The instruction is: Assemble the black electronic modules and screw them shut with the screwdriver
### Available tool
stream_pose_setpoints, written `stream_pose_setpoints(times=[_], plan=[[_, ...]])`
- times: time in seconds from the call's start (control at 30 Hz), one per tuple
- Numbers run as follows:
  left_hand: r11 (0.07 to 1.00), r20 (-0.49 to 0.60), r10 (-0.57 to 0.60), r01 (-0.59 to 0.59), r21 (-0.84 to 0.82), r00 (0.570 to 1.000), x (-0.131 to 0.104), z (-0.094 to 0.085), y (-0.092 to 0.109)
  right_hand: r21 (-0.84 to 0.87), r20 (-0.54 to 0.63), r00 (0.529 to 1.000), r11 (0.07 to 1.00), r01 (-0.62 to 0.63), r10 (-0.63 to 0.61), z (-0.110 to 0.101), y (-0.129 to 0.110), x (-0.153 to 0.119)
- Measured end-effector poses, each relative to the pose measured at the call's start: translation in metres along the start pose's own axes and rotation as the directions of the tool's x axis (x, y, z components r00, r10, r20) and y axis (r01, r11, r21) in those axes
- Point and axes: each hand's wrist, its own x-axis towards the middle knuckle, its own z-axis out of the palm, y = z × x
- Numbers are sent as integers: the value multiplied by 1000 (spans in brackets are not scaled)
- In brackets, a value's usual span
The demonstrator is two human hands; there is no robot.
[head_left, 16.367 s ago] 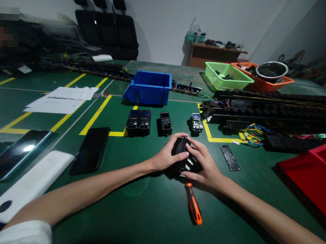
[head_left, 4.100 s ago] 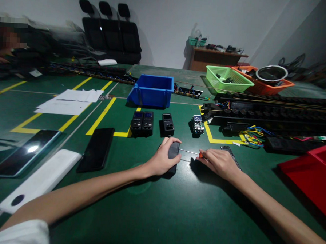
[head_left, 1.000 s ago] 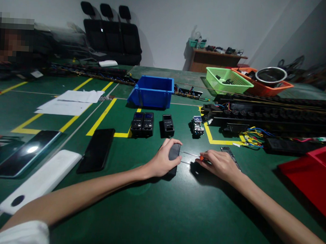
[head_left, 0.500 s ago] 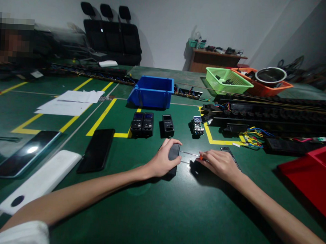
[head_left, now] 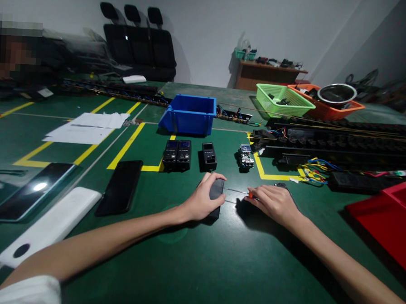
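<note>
My left hand [head_left: 204, 197] is closed around a small black box-shaped housing [head_left: 217, 189] on the green table, fingers over its top and thumb along its near side. In my right hand [head_left: 271, 202] is a screwdriver [head_left: 237, 190] with an orange handle, lying level. Its thin metal shaft points left, and the tip meets the right side of the housing. Beyond the hands stand a pair of black device housings [head_left: 177, 155], a single black housing [head_left: 209, 157] and a bare circuit board assembly [head_left: 246, 157]. A flat dark piece [head_left: 283, 186] lies partly hidden behind my right hand.
A blue bin [head_left: 191, 117] stands behind the housings, a red bin [head_left: 390, 221] at the right. Left lie a black phone [head_left: 120, 188], a silver phone [head_left: 32, 192], a white device [head_left: 49, 225] and papers [head_left: 85, 126]. Black rails with wires [head_left: 326, 142] fill the right back.
My right hand has turned slightly around the screwdriver handle, its fingers shifting a little. My left hand and the housing stay in place.
</note>
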Motion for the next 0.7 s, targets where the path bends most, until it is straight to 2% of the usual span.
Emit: stream_pose_setpoints(times=[0.5,0.7], plan=[[1000,6,1,-1,-3,1000,0,-1,1,56,27,998,997,-53,52,5,0,-7],[1000,-5,4,-4,-1,1000,0,-1,0,51,-5,1000,999,-4,4,2,-1,-3]])
